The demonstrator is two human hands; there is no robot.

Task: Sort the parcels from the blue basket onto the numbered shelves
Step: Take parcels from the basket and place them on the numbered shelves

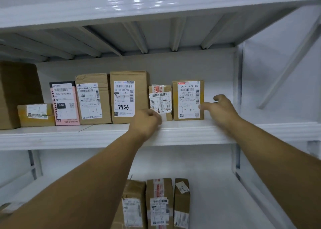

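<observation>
Two hands [146,120] [219,108] at parcels [160,101], fingertips hidden

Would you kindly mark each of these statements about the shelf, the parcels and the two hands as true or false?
1. The right hand touches the right edge of the rightmost box on the upper shelf. True.
2. The left hand is spread flat and open. False: it is curled closed in front of the small taped box.
3. A pink parcel stands among the brown boxes on the upper shelf. True.
4. The lower shelf holds no parcels. False: three boxes stand there side by side.
5. The box marked 7436 lies flat on its label. False: it stands upright, label facing out.
</observation>
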